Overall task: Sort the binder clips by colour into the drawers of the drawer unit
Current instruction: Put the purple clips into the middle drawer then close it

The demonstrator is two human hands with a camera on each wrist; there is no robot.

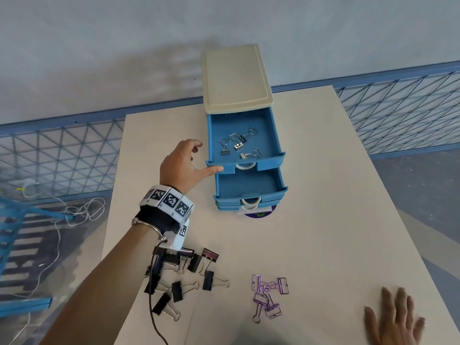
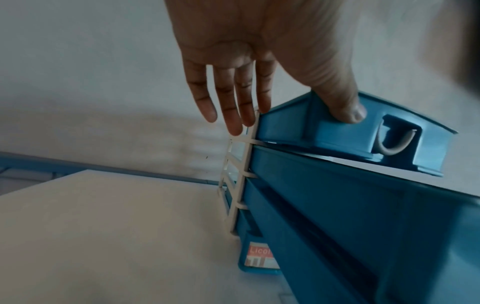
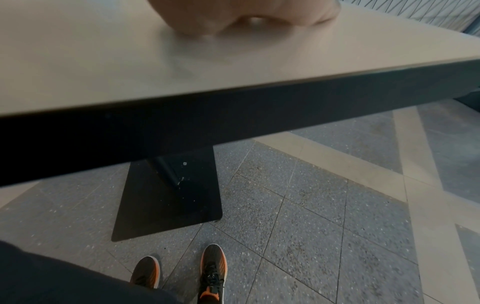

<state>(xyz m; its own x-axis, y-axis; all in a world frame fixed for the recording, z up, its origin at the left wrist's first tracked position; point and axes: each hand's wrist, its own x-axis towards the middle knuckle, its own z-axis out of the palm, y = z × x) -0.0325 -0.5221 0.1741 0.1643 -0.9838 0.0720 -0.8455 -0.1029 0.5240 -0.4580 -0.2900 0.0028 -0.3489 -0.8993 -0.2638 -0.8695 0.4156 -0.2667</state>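
The drawer unit (image 1: 236, 78) has a cream top and blue drawers and stands at the table's far middle. Its top drawer (image 1: 271, 135) is pulled out, with several silver binder clips (image 1: 237, 144) inside. The second drawer (image 1: 249, 185) is also out and shows nothing inside. My left hand (image 1: 207, 156) has its thumb on the left part of the top drawer's front (image 2: 337, 131). Its straight fingers (image 2: 233, 115) lie along the unit's side. Several black clips (image 1: 179, 280) and purple clips (image 1: 268, 297) lie near the front edge. My right hand (image 1: 395, 317) rests flat on the table.
Below the two pulled-out drawers the lower drawer fronts (image 1: 249, 206) sit pushed in. A blue wire-mesh fence (image 1: 398, 115) runs behind the table (image 1: 323, 220). White cables (image 1: 82, 210) lie on the floor at left. The right wrist view shows the table's dark front edge (image 3: 233, 115), its base and my shoes.
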